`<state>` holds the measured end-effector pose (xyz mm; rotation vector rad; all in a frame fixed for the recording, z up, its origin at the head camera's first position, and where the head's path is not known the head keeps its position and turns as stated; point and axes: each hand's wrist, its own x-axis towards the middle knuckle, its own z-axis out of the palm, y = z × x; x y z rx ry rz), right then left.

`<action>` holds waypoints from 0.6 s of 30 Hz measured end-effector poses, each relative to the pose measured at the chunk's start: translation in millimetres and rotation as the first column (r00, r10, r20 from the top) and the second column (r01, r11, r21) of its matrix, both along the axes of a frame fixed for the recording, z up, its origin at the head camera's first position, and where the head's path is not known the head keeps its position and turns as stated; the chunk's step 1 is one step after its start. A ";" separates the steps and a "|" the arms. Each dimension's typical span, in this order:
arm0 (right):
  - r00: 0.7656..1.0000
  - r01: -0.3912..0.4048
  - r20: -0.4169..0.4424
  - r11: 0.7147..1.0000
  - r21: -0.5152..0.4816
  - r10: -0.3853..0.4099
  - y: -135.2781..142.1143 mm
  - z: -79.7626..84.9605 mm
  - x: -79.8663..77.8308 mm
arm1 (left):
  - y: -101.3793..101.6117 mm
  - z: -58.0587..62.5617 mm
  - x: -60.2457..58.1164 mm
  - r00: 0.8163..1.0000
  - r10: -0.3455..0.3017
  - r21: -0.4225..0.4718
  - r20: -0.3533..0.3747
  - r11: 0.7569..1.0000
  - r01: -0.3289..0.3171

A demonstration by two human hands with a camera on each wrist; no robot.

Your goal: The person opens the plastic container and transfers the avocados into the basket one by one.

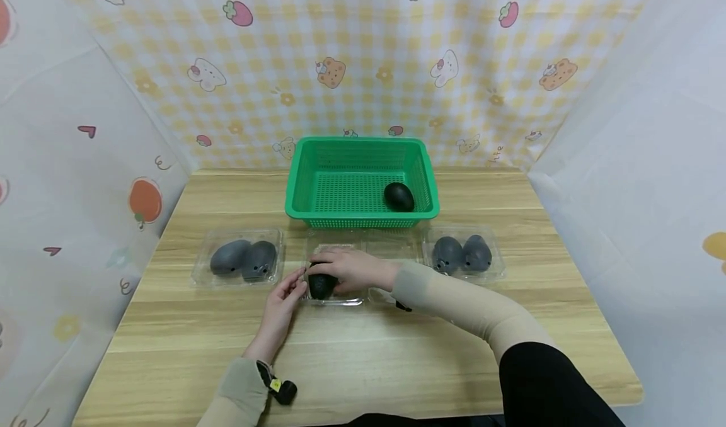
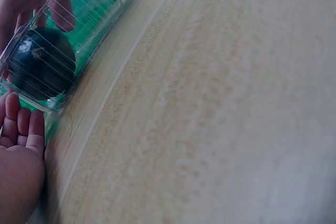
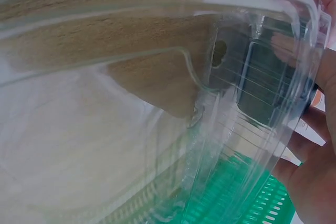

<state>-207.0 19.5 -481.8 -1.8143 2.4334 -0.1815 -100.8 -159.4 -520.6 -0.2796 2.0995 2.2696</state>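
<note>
At left, a clear box (image 1: 203,279) is holding two greyish fruits (image 1: 229,258). The left hand (image 1: 282,293) is extending straight fingers to an open clear tray (image 1: 351,301), apparently touching its left end. Inside that end, a dark fruit (image 1: 321,286) is sitting left of the right palm, the right hand (image 1: 356,269) holding it, fingers curling over its far side. Behind, a green basket (image 1: 363,216) is containing another dark fruit (image 1: 399,196); farther right, a second clear box (image 1: 495,274) is holding two more.

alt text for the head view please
A person's right hand holds a dark oval fruit in an open clear box, left hand beside it. A green basket behind holds another; clear boxes either side hold two each.
</note>
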 end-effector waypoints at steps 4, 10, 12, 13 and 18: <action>1.000 -0.002 -0.002 1.000 0.007 0.002 -1.5 -2.0 1.1 | 0.3 0.8 0.2 1.000 -0.003 0.012 0.006 1.000 0.003; 1.000 -0.002 0.003 1.000 0.017 0.002 -1.9 -2.5 1.7 | 0.3 -0.5 -0.7 1.000 -0.005 0.014 0.009 1.000 0.005; 1.000 0.002 0.006 1.000 0.027 -0.002 -1.3 -2.2 1.7 | 0.0 -1.4 -1.5 1.000 -0.005 0.009 0.014 1.000 0.005; 1.000 0.005 0.009 0.999 0.032 -0.005 -0.9 -1.9 1.6 | -0.4 -2.7 -2.1 1.000 -0.004 0.010 0.017 1.000 0.004; 1.000 0.012 0.027 0.999 0.045 -0.014 0.5 -1.0 1.6 | -2.8 -14.0 -5.8 1.000 0.004 0.027 0.025 1.000 -0.005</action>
